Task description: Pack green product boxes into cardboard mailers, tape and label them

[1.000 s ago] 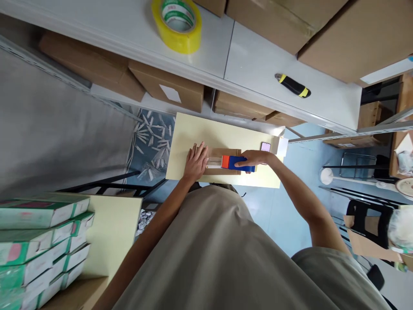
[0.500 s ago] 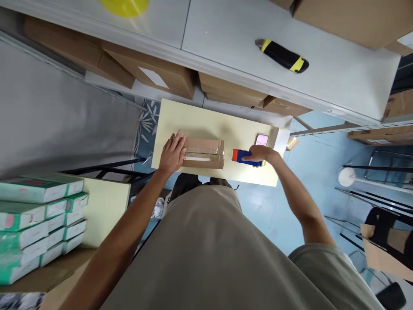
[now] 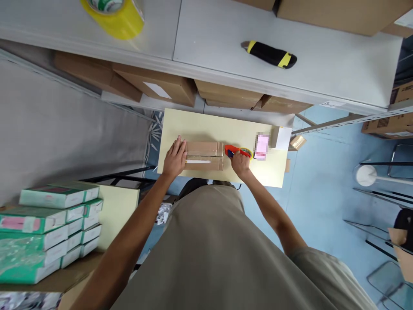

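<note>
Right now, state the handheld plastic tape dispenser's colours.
The tape dispenser is orange-red and dark blue; the head view shows it best.

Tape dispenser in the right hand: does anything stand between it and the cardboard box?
Nothing visible does. The tape dispenser is close to the right end of the cardboard box; the left hand rests on the opposite end.

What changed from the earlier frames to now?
The right hand drew the tape dispenser rightward off the top of the box, then brought it back left to the box's right end and turned it, so its tape roll shows. Nothing was let go or newly taken hold of. The left hand stayed on the box's left end.
</note>
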Tool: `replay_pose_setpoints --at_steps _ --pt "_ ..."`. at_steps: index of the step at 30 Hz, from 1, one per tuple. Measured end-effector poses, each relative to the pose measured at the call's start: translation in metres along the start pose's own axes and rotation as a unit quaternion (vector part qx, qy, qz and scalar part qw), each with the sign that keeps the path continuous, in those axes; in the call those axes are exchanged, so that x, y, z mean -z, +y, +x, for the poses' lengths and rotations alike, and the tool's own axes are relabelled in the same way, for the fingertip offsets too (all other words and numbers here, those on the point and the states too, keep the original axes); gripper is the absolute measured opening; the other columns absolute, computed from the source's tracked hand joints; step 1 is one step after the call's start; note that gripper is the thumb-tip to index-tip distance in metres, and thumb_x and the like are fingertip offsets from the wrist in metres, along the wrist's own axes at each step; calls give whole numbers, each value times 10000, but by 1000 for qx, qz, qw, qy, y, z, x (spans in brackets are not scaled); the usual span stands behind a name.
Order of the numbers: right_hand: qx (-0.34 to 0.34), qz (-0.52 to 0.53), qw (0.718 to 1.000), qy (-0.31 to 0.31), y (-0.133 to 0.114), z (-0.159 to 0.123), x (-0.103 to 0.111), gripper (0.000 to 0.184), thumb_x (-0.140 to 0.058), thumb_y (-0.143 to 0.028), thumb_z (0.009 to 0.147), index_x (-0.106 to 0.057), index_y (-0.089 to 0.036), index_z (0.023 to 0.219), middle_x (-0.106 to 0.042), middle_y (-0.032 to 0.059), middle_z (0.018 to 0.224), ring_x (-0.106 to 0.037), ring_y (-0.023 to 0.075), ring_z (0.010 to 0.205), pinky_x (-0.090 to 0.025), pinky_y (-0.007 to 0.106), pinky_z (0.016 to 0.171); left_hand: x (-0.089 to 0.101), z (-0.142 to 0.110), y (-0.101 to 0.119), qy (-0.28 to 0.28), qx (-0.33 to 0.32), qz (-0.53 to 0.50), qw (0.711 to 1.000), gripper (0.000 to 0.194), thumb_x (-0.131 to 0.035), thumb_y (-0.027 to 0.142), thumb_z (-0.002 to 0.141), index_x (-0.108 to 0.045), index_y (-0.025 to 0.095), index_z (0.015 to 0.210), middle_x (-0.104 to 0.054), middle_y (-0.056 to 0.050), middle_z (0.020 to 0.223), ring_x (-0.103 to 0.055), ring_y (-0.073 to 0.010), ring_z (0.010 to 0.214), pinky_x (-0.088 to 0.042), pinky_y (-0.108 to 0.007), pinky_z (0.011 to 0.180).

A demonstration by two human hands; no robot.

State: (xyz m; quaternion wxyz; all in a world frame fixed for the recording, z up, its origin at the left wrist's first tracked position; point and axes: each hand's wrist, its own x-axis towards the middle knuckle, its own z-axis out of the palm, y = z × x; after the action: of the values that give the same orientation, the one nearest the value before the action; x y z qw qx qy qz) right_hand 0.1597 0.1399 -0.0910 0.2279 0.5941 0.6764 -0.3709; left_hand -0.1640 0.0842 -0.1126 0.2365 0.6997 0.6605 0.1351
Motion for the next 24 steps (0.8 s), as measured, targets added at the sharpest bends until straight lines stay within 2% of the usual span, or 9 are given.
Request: replay_pose_setpoints --at_steps 3,6,9,11,13,15,18,21,24 --pt "-99 9 990 102 -1 -2 -27 481 -341 -280 1148 -495 6 1502 -736 337 1271 -723 370 1228 -510 477 1049 -1 -1 0 8 5 -6 1000 746 -234 564 1135 -436 117 1696 -273 -203 1827 -280 -344 1701 -287 -556 1361" --pt "-128 33 983 131 1 -4 -42 420 -320 -256 1148 -546 -40 1429 -736 299 1304 -707 338 1262 -487 450 1108 -5 -5 -2 34 23 -21 999 794 -267 630 1123 -396 110 1709 -249 -226 1829 -294 -353 1696 -308 -549 1353" --pt "-138 39 979 142 1 -6 -45 409 -312 -256 1149 -535 -44 1418 -731 285 1314 -692 331 1285 -482 420 1109 -10 -9 -6 67 48 -49 995 884 -313 692 1102 -292 79 1739 -254 -265 1817 -279 -349 1702 -324 -537 1353" --pt "-146 49 977 149 -1 -11 -40 422 -309 -301 1158 -508 -48 1432 -748 266 1254 -713 326 1220 -516 390 1034 -11 -12 -6 84 61 -65 992 912 -329 705 1096 -239 74 1749 -270 -280 1807 -272 -347 1705 -326 -545 1355" --pt "-146 72 972 169 -6 -21 -31 458 -289 -355 1162 -483 -53 1447 -756 256 1196 -729 339 1136 -542 388 949 -6 -12 -1 104 66 -69 990 909 -361 707 1091 -251 82 1743 -285 -285 1800 -272 -359 1703 -320 -566 1358" --pt "-133 95 964 209 -15 -37 -15 514 -246 -401 1161 -461 -53 1472 -743 270 1203 -722 370 1106 -553 423 914 4 -9 15 121 47 -72 989 846 -392 681 1096 -333 107 1715 -330 -272 1787 -289 -368 1696 -321 -580 1359" --pt "-81 86 955 271 -40 -64 23 585 -227 -474 1159 -447 -79 1530 -691 298 1318 -682 427 1190 -550 504 976 30 3 60 112 -40 -99 988 627 -367 553 1141 -467 205 1653 -489 -197 1715 -405 -330 1645 -362 -570 1348" --pt "-4 52 943 330 -75 -83 76 596 -294 -532 1157 -462 -136 1570 -649 277 1406 -620 449 1314 -516 553 1086 58 29 114 123 -136 -143 973 539 -384 447 1150 -482 256 1645 -556 -159 1655 -496 -294 1580 -420 -516 1326" --pt "63 14 907 415 -111 -78 140 589 -300 -532 1168 -479 -158 1587 -646 242 1430 -582 422 1380 -456 576 1178 84 73 153 188 -175 -174 951 557 -397 365 1141 -418 232 1682 -554 -178 1616 -522 -281 1549 -444 -470 1310"
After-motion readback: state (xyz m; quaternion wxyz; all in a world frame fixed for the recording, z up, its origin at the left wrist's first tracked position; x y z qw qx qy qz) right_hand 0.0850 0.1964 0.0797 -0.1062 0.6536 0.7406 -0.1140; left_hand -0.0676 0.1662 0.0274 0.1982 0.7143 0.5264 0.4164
